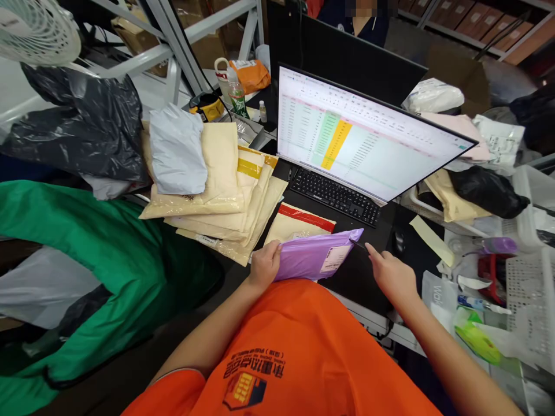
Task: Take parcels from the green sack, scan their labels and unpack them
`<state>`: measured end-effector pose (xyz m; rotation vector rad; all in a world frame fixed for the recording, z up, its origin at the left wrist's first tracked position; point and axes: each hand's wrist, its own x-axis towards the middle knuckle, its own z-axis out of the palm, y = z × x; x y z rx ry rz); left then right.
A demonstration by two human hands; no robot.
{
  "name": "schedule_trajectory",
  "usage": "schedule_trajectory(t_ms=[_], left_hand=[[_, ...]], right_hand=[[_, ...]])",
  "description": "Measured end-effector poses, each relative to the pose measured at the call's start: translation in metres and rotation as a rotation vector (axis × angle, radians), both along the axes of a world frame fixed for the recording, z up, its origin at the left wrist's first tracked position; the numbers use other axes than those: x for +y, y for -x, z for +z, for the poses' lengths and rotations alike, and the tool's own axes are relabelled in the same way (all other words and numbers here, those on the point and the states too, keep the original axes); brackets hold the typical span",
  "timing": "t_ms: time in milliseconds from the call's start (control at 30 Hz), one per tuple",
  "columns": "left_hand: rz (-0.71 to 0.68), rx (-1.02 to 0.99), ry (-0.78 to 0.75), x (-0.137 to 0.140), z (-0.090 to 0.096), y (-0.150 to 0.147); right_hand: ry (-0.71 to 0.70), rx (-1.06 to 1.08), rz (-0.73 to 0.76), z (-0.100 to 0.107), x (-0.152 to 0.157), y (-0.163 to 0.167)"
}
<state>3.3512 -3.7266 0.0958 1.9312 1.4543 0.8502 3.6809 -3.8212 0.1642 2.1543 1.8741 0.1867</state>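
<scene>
A purple plastic mailer bag (303, 259) with a white label (335, 258) is held up just in front of my orange shirt. My left hand (265, 263) is closed on its left end, thumb on top. Out to the right, my right hand (391, 276) is closed with the index finger extended, gripping a thin dark tool (358, 244). The tool's tip reaches the mailer's right corner; its exact kind is too small to tell. Behind the purple bag lies a beige padded envelope (295, 224) with a red strip, partly covered.
A monitor (347, 136) showing a spreadsheet stands behind a black keyboard (333, 196), with a mouse (398, 243) to the right. Beige envelopes (221, 173) are stacked at left, beside a green sack (117, 260). White baskets (526, 289) line the right side. A person (355, 26) is beyond the monitor.
</scene>
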Motion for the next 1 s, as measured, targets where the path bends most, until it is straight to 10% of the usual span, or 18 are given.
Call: schedule_trajectory(t_ms=[233,433,600,733,1000], left_hand=[[0.041,0.103,0.152,0.032,0.018,-0.002],[-0.114,0.257,0.150,0.068,0.039,-0.014],[-0.379,0.450,0.089,0.089,0.065,-0.040],[-0.491,0.562,0.075,0.095,0.073,-0.063],[-0.628,0.554,0.236,0.092,0.074,-0.057]], right_hand=[[-0.290,0.484,-0.262,-0.070,-0.047,-0.054],[-0.035,0.457,-0.656,-0.123,-0.046,-0.038],[-0.398,0.700,-0.080,-0.084,-0.008,0.018],[-0.289,0.804,0.378,-0.043,0.034,0.064],[-0.134,0.764,0.341,-0.023,0.070,0.092]])
